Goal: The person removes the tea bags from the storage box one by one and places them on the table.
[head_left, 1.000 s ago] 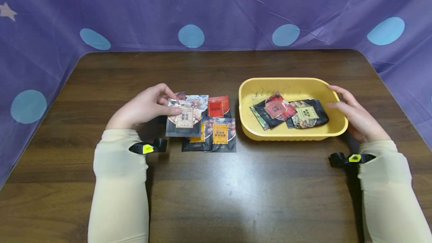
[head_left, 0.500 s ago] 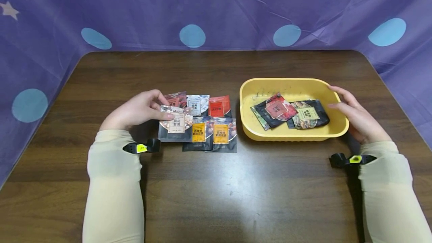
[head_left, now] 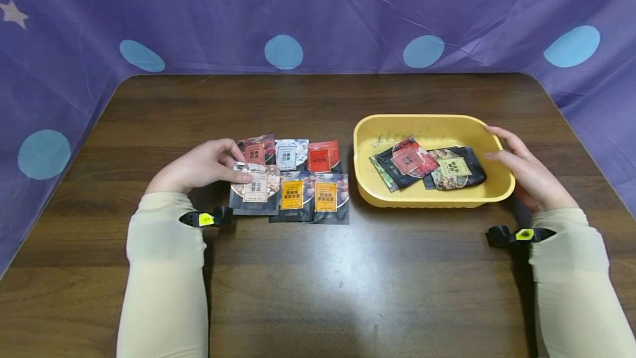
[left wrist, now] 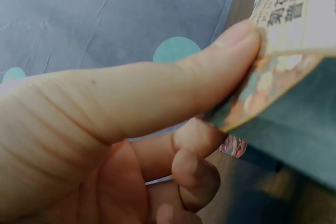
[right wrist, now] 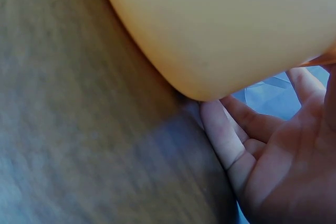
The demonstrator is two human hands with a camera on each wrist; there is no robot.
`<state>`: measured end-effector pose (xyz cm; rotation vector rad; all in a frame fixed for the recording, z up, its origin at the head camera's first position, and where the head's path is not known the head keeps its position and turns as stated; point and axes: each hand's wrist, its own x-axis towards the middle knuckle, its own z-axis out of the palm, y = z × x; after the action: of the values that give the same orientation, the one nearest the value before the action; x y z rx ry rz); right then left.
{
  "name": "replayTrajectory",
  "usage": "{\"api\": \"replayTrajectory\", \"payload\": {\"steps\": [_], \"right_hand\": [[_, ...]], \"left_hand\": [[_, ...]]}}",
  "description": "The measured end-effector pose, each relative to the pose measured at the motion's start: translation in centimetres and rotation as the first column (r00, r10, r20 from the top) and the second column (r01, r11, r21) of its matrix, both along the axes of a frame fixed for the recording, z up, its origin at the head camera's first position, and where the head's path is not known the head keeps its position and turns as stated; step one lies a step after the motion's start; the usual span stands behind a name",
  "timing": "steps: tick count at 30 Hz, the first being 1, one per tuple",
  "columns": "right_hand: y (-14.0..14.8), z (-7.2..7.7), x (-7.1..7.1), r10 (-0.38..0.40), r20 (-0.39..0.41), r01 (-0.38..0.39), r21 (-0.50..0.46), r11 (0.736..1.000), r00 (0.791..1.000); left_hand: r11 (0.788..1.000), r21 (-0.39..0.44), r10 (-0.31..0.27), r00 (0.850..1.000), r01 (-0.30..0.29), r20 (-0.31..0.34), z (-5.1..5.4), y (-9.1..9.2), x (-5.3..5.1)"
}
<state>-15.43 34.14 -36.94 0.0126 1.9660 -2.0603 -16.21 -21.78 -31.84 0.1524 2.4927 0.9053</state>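
Note:
The left hand [head_left: 199, 168] pinches a dark sachet with a floral top and pale label [head_left: 255, 188] between thumb and fingers; the left wrist view shows the thumb across the sachet [left wrist: 294, 30]. This sachet is at the front left of a two-row group. Behind it lies a dark red sachet [head_left: 255, 151], then a white-topped one [head_left: 286, 155] and a red one [head_left: 319, 157]. Two orange-label sachets [head_left: 291, 196] [head_left: 326, 199] lie to its right. The right hand [head_left: 531, 173] grips the right rim of a yellow basket [head_left: 432, 198], thumb inside, other fingers outside.
Inside the basket lie several sachets, among them a red-topped one [head_left: 409, 160] and a green-labelled one [head_left: 451, 167]. The wooden table [head_left: 318, 291] ends at the back against a purple cloth [head_left: 218, 21] with blue dots and stars.
The left hand has moved left and toward the near side with the pale-label sachet, uncovering the dark red, white-topped and left orange-label sachets. The right hand keeps its grip on the basket.

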Motion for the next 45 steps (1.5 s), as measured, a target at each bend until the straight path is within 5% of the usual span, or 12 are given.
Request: {"api": "replayTrajectory", "payload": {"steps": [23,45], "right_hand": [[0.1,-0.1,0.0,0.003,-0.009,-0.003,-0.005,1.000,1.000],[0.1,-0.1,0.0,-0.002,-0.004,0.002,-0.001,1.000,1.000]], "left_hand": [[0.989,-0.146,0.007,0.999,0.000,0.045,-1.1,0.1,-0.4],[0.976,-0.214,0.043,0.997,-0.030,0.056,-0.9,0.7,-0.4]]}}
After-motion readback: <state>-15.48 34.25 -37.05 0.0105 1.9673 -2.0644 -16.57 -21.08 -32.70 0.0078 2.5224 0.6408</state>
